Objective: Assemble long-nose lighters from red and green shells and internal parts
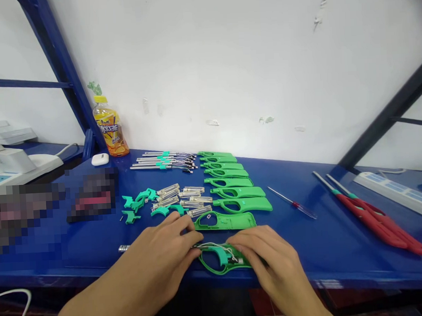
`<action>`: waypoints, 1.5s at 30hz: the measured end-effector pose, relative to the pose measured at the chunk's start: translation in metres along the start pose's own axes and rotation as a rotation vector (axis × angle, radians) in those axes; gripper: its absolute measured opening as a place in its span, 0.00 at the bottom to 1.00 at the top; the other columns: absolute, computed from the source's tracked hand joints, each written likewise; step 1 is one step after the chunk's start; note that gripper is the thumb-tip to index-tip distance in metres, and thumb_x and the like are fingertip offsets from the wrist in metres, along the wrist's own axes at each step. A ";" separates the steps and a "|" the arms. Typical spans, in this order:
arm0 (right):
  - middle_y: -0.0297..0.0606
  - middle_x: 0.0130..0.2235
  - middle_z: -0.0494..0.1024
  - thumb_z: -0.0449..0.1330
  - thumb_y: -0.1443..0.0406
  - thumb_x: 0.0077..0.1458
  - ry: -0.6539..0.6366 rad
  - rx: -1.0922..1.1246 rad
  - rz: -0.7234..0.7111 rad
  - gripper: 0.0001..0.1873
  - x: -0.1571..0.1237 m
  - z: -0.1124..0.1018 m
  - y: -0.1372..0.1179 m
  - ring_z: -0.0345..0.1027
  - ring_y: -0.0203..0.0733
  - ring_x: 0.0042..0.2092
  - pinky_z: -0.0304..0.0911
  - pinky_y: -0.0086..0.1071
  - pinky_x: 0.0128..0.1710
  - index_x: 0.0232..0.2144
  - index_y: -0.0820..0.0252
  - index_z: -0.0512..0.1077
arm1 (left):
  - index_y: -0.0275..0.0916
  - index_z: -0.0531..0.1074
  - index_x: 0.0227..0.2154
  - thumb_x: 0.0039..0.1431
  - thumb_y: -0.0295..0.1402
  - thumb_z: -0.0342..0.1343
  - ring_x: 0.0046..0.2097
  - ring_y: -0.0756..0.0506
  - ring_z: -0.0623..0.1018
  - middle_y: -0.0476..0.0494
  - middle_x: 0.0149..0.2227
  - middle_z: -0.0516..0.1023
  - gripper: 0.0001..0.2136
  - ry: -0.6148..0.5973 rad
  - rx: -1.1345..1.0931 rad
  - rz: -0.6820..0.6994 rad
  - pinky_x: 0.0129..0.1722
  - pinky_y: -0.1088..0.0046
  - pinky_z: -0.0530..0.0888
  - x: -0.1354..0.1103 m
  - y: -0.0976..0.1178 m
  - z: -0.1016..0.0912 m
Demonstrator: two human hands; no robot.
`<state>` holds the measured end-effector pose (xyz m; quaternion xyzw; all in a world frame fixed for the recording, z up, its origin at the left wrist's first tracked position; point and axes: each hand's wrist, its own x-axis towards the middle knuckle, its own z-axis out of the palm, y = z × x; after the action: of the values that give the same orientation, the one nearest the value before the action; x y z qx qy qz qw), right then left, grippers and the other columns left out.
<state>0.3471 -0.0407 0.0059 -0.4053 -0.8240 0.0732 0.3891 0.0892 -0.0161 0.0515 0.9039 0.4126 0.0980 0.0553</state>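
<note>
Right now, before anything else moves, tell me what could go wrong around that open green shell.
The thin white wires run loose along the upper rim of the open green shell, so they may snag or get pinched. The shell is held close to the front edge of the table, so a small part could drop off. Clear tubes and teal pieces lie loose beyond the left grip; a careless sweep might scatter them.

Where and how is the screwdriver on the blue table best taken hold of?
Probably by the clear handle of the screwdriver, coming from above and the near right. That thicker end points toward the person's right, while the thin metal shaft points away to the left, toward the green shells. The red lighters lie apart, farther right.
</note>
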 end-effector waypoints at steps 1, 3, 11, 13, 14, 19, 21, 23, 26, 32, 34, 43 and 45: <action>0.31 0.46 0.82 0.57 0.72 0.73 0.003 0.001 -0.005 0.14 0.000 0.000 0.000 0.76 0.40 0.46 0.68 0.36 0.48 0.52 0.48 0.73 | 0.44 0.82 0.48 0.71 0.24 0.56 0.49 0.36 0.81 0.43 0.46 0.82 0.12 0.003 -0.009 0.003 0.44 0.61 0.78 -0.001 -0.003 0.000; 0.30 0.46 0.83 0.57 0.73 0.73 0.006 0.004 -0.007 0.14 0.001 0.000 0.000 0.76 0.40 0.46 0.67 0.36 0.49 0.52 0.48 0.74 | 0.45 0.82 0.46 0.70 0.21 0.57 0.48 0.39 0.81 0.46 0.45 0.82 0.13 0.022 -0.046 0.009 0.45 0.65 0.77 -0.004 -0.011 -0.002; 0.31 0.46 0.84 0.58 0.72 0.72 0.021 0.009 0.005 0.14 0.000 0.002 0.002 0.77 0.41 0.46 0.70 0.35 0.48 0.52 0.48 0.75 | 0.48 0.81 0.46 0.73 0.23 0.50 0.46 0.45 0.82 0.49 0.45 0.83 0.16 0.034 -0.205 0.010 0.47 0.72 0.75 -0.006 -0.030 0.006; 0.32 0.47 0.84 0.58 0.72 0.73 0.026 -0.001 0.005 0.14 -0.001 0.002 0.002 0.77 0.42 0.47 0.71 0.35 0.48 0.53 0.48 0.76 | 0.53 0.79 0.55 0.73 0.25 0.51 0.49 0.44 0.82 0.48 0.49 0.83 0.18 0.060 -0.186 0.038 0.49 0.71 0.76 -0.008 -0.034 0.013; 0.33 0.47 0.84 0.57 0.72 0.73 0.030 -0.010 0.003 0.15 -0.001 0.002 0.002 0.78 0.42 0.47 0.71 0.35 0.48 0.52 0.49 0.76 | 0.56 0.76 0.59 0.73 0.26 0.51 0.50 0.43 0.82 0.48 0.52 0.81 0.21 0.060 -0.160 0.030 0.50 0.70 0.76 -0.009 -0.036 0.016; 0.35 0.47 0.84 0.56 0.75 0.71 0.047 -0.079 -0.033 0.16 -0.002 0.003 0.003 0.78 0.43 0.44 0.71 0.36 0.46 0.51 0.51 0.77 | 0.65 0.72 0.62 0.67 0.16 0.47 0.48 0.45 0.81 0.49 0.53 0.77 0.33 -0.056 -0.129 0.042 0.45 0.71 0.74 -0.009 -0.033 0.015; 0.35 0.47 0.85 0.56 0.76 0.71 0.057 -0.109 -0.049 0.17 0.000 0.003 0.002 0.78 0.43 0.44 0.71 0.37 0.46 0.50 0.51 0.76 | 0.65 0.74 0.60 0.65 0.15 0.46 0.47 0.45 0.81 0.50 0.51 0.77 0.34 -0.074 -0.147 0.038 0.43 0.71 0.73 -0.006 -0.028 0.010; 0.35 0.46 0.85 0.55 0.77 0.69 0.078 -0.145 -0.073 0.18 0.003 0.004 -0.001 0.78 0.44 0.43 0.70 0.38 0.45 0.50 0.52 0.76 | 0.62 0.75 0.58 0.66 0.15 0.46 0.46 0.44 0.80 0.49 0.49 0.77 0.32 -0.065 -0.170 0.034 0.43 0.71 0.72 -0.004 -0.022 0.004; 0.36 0.46 0.84 0.55 0.77 0.69 0.085 -0.173 -0.075 0.18 0.009 0.004 -0.007 0.77 0.45 0.43 0.70 0.40 0.45 0.51 0.52 0.76 | 0.61 0.76 0.56 0.67 0.16 0.47 0.46 0.45 0.80 0.50 0.49 0.77 0.30 -0.042 -0.204 0.049 0.43 0.72 0.72 -0.003 -0.015 -0.002; 0.34 0.42 0.82 0.53 0.74 0.72 0.079 0.130 0.048 0.16 0.018 0.008 -0.013 0.78 0.40 0.43 0.71 0.31 0.39 0.45 0.50 0.76 | 0.60 0.77 0.56 0.68 0.16 0.47 0.41 0.47 0.80 0.50 0.46 0.77 0.29 -0.028 -0.207 0.087 0.38 0.74 0.70 -0.002 -0.016 -0.003; 0.34 0.41 0.82 0.54 0.74 0.72 0.099 0.199 0.083 0.15 0.019 0.009 -0.012 0.78 0.39 0.42 0.70 0.30 0.39 0.43 0.50 0.76 | 0.59 0.78 0.56 0.69 0.18 0.47 0.41 0.47 0.81 0.49 0.47 0.77 0.27 -0.022 -0.208 0.086 0.38 0.75 0.70 -0.002 -0.017 -0.001; 0.28 0.35 0.81 0.58 0.70 0.71 0.162 0.322 0.199 0.10 0.020 0.005 -0.007 0.77 0.35 0.37 0.68 0.27 0.37 0.39 0.50 0.76 | 0.61 0.77 0.57 0.69 0.19 0.48 0.40 0.47 0.80 0.49 0.47 0.77 0.28 -0.047 -0.195 0.071 0.38 0.75 0.70 0.000 -0.018 -0.001; 0.28 0.36 0.82 0.58 0.68 0.71 0.165 0.317 0.217 0.09 0.019 0.006 -0.006 0.77 0.36 0.37 0.69 0.27 0.37 0.40 0.49 0.76 | 0.62 0.77 0.58 0.69 0.18 0.47 0.40 0.47 0.80 0.50 0.46 0.77 0.28 -0.049 -0.175 0.069 0.36 0.75 0.69 -0.001 -0.018 -0.002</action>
<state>0.3320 -0.0297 0.0161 -0.4301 -0.7191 0.2099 0.5039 0.0752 -0.0050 0.0505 0.9115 0.3694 0.1133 0.1408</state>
